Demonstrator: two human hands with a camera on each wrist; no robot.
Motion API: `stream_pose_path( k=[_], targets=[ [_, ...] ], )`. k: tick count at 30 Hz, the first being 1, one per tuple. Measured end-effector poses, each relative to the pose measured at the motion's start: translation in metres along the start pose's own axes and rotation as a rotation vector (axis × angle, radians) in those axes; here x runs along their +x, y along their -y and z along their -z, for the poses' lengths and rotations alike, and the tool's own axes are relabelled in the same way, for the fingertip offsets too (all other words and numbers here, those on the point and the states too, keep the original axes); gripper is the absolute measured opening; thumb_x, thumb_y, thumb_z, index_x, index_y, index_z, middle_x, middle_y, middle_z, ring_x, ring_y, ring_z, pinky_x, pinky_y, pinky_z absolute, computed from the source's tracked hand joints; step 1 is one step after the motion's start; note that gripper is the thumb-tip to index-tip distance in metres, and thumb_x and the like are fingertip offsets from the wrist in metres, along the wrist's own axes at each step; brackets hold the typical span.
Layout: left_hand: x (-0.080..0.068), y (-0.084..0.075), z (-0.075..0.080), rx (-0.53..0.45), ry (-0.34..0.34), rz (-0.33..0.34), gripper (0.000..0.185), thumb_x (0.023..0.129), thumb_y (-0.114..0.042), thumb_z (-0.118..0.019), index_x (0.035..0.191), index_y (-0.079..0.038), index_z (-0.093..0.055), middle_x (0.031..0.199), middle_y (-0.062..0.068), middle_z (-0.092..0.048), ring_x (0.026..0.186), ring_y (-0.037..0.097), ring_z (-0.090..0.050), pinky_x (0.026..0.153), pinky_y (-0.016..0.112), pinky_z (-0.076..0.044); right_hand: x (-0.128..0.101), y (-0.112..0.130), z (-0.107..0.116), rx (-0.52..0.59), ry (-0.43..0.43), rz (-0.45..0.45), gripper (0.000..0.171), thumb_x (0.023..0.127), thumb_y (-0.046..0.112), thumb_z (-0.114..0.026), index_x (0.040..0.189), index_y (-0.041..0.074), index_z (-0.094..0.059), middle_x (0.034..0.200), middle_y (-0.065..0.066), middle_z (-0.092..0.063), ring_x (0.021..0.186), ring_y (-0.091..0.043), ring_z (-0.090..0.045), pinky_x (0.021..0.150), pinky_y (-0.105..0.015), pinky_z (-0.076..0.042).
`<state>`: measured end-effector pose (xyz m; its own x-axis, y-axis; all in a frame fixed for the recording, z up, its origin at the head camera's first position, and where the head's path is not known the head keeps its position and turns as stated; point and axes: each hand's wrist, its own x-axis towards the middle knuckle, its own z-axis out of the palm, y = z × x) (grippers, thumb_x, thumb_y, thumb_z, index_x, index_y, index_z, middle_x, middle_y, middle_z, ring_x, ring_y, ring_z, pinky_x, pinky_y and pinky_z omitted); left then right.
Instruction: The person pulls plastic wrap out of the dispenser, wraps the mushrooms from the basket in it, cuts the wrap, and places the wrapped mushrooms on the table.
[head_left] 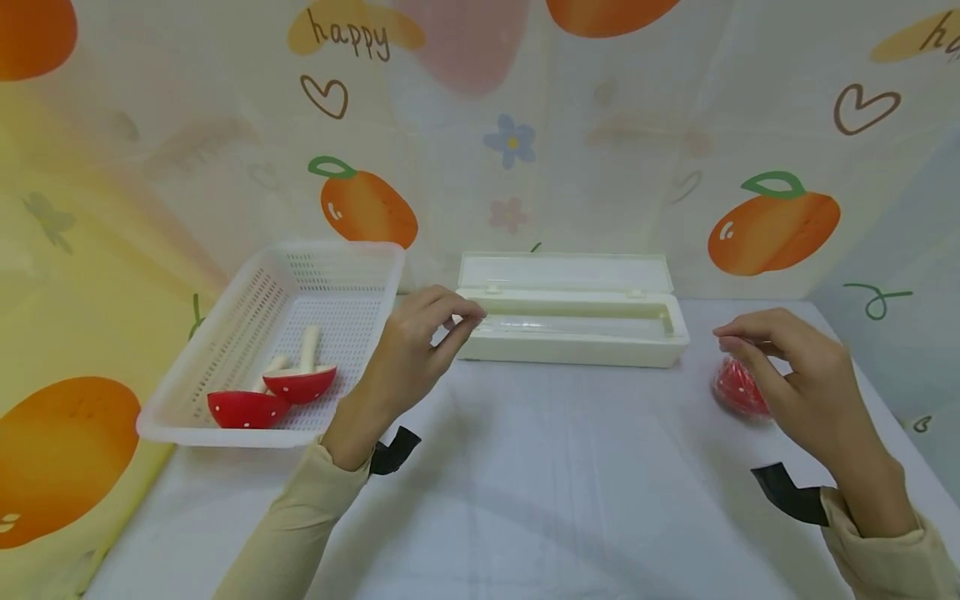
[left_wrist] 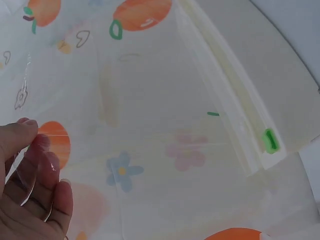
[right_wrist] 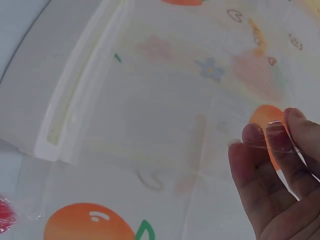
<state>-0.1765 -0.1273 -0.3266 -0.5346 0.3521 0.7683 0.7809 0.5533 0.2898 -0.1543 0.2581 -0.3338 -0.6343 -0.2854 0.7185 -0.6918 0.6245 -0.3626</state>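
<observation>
My left hand and right hand each pinch a corner of the clear film, stretched in front of the open dispenser. I think it is very thin, light and clingy, so holding the edges seems best.

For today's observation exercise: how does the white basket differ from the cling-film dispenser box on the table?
The white basket has perforated walls, while the dispenser box has solid ones. The basket is open-topped with no lid, whereas the box has a hinged lid standing open. The basket holds two red mushroom toys; the box holds a film roll. Both are pale plastic and rectangular.
</observation>
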Motion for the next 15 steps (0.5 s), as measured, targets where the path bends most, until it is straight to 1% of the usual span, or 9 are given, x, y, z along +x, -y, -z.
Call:
stream_pose_path(
  k=[2, 5, 6, 7, 9, 12, 13, 14, 15],
  targets=[
    [-0.004, -0.001, 0.0, -0.001, -0.007, -0.013, 0.013, 0.082, 0.002, -0.077, 0.093, -0.003, -0.073, 0.088, 0.007, -0.07, 0.078, 0.019, -0.059, 0.07, 0.029, -0.052, -0.004, 0.001, -0.001, 0.007, -0.008, 0.007, 0.036, 0.096, 0.029, -0.06, 0.099, -0.005, -0.071, 0.094, 0.0, -0.068, 0.096, 0.017, -0.054, 0.089, 0.0, -0.042],
    [-0.009, -0.004, -0.001, -0.004, -0.018, -0.02, 0.015, 0.08, 0.004, -0.077, 0.093, -0.003, -0.073, 0.087, 0.006, -0.07, 0.078, 0.019, -0.059, 0.071, 0.029, -0.052, -0.011, 0.002, -0.001, 0.003, -0.014, -0.005, 0.042, 0.098, 0.034, -0.056, 0.097, -0.005, -0.071, 0.093, -0.003, -0.067, 0.095, 0.016, -0.054, 0.089, 0.001, -0.041],
    [-0.011, -0.004, -0.001, -0.01, -0.021, -0.022, 0.015, 0.08, 0.005, -0.077, 0.093, -0.003, -0.073, 0.087, 0.006, -0.07, 0.078, 0.019, -0.06, 0.07, 0.03, -0.052, -0.013, 0.002, -0.002, -0.001, -0.017, -0.011, 0.043, 0.099, 0.035, -0.056, 0.097, -0.004, -0.071, 0.094, -0.001, -0.067, 0.095, 0.015, -0.054, 0.089, 0.001, -0.041],
    [-0.013, -0.005, -0.002, -0.018, -0.022, -0.025, 0.016, 0.079, 0.005, -0.078, 0.093, -0.003, -0.073, 0.087, 0.006, -0.07, 0.077, 0.019, -0.06, 0.069, 0.03, -0.052, -0.016, 0.002, -0.002, 0.005, -0.022, -0.011, 0.037, 0.099, 0.03, -0.058, 0.097, -0.005, -0.071, 0.095, 0.0, -0.067, 0.096, 0.015, -0.054, 0.089, 0.001, -0.041],
    [-0.018, -0.006, -0.002, -0.032, -0.012, -0.023, 0.017, 0.079, 0.005, -0.078, 0.094, -0.003, -0.073, 0.088, 0.006, -0.07, 0.078, 0.018, -0.061, 0.068, 0.029, -0.052, -0.021, 0.003, -0.004, 0.035, -0.035, -0.018, 0.046, 0.099, 0.038, -0.055, 0.095, -0.006, -0.071, 0.094, 0.001, -0.068, 0.096, 0.014, -0.056, 0.089, 0.0, -0.041],
    [-0.026, -0.008, -0.002, -0.034, 0.004, -0.028, 0.018, 0.078, 0.004, -0.079, 0.094, -0.004, -0.073, 0.089, 0.006, -0.07, 0.081, 0.018, -0.063, 0.068, 0.026, -0.052, -0.029, 0.004, -0.006, 0.085, -0.043, -0.011, 0.044, 0.097, 0.037, -0.058, 0.092, -0.005, -0.071, 0.096, 0.006, -0.068, 0.1, 0.011, -0.058, 0.091, -0.002, -0.042],
    [-0.028, -0.009, -0.002, -0.03, 0.006, -0.031, 0.019, 0.078, 0.003, -0.079, 0.094, -0.004, -0.074, 0.09, 0.006, -0.07, 0.082, 0.018, -0.064, 0.069, 0.025, -0.052, -0.032, 0.005, -0.006, 0.094, -0.037, -0.01, 0.044, 0.097, 0.036, -0.059, 0.091, -0.005, -0.071, 0.096, 0.006, -0.069, 0.102, 0.011, -0.058, 0.091, -0.003, -0.042],
    [-0.03, -0.01, -0.001, -0.025, 0.006, -0.034, 0.019, 0.077, 0.003, -0.08, 0.094, -0.005, -0.074, 0.09, 0.005, -0.07, 0.083, 0.018, -0.064, 0.07, 0.024, -0.052, -0.034, 0.005, -0.006, 0.1, -0.037, -0.006, 0.049, 0.096, 0.042, -0.057, 0.091, -0.005, -0.071, 0.096, 0.005, -0.069, 0.102, 0.01, -0.059, 0.092, -0.003, -0.042],
    [-0.031, -0.011, -0.001, -0.021, 0.006, -0.037, 0.02, 0.076, 0.003, -0.081, 0.093, -0.005, -0.074, 0.09, 0.005, -0.07, 0.084, 0.018, -0.064, 0.071, 0.024, -0.052, -0.037, 0.006, -0.006, 0.097, -0.028, -0.004, 0.048, 0.096, 0.042, -0.057, 0.092, -0.004, -0.071, 0.096, 0.005, -0.069, 0.103, 0.01, -0.059, 0.093, -0.003, -0.042]
  ],
)
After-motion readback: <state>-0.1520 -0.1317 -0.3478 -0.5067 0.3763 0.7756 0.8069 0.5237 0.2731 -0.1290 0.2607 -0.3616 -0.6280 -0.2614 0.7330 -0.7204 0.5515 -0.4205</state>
